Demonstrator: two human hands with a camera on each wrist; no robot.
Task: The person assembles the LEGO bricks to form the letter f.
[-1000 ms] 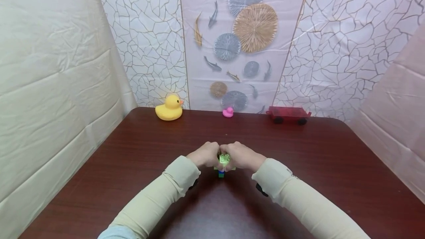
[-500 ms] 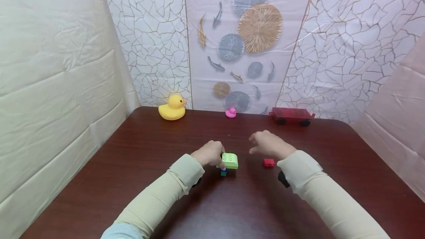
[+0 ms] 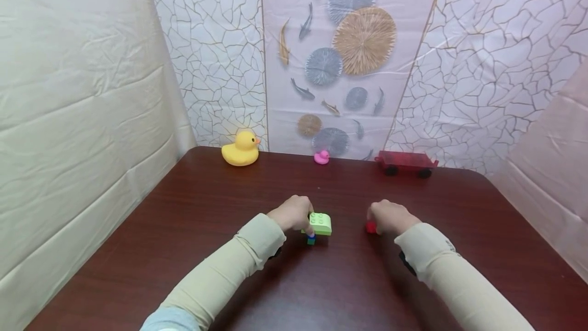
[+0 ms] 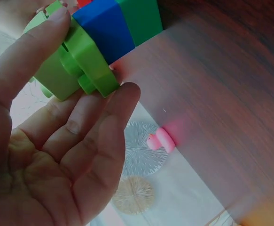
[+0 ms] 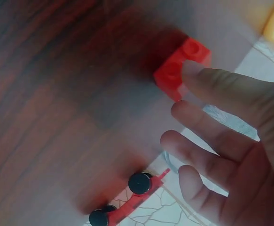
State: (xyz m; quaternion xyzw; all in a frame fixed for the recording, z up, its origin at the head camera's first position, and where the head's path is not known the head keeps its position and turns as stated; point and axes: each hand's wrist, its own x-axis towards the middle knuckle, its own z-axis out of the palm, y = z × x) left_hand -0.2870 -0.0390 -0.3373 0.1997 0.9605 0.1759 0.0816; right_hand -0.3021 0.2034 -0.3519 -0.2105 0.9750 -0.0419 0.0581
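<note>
Near the middle of the table, my left hand (image 3: 293,212) grips a small stack of toy building bricks. Its top is a light green curved brick (image 3: 323,222) with studs, joined to a bright green piece (image 4: 92,63). A blue brick (image 4: 106,30) and a darker green brick (image 4: 141,20) sit below these. The left thumb presses one side while the fingers lie along the other. To the right, my right hand (image 3: 392,216) reaches down at a red brick (image 5: 181,66) on the table. Its thumb tip overlaps the brick, and the index fingertip is right at its lower corner.
Along the table's back edge stand a yellow rubber duck (image 3: 241,149), a small pink duck (image 3: 321,157) and a red toy wagon (image 3: 406,160) with black wheels. Patterned fabric (image 3: 294,91) hangs behind the dark wooden table (image 3: 184,259).
My right hand has let go of the stack, moved right and come down at the red brick. My left hand keeps its grip on the stack in nearly the same place.
</note>
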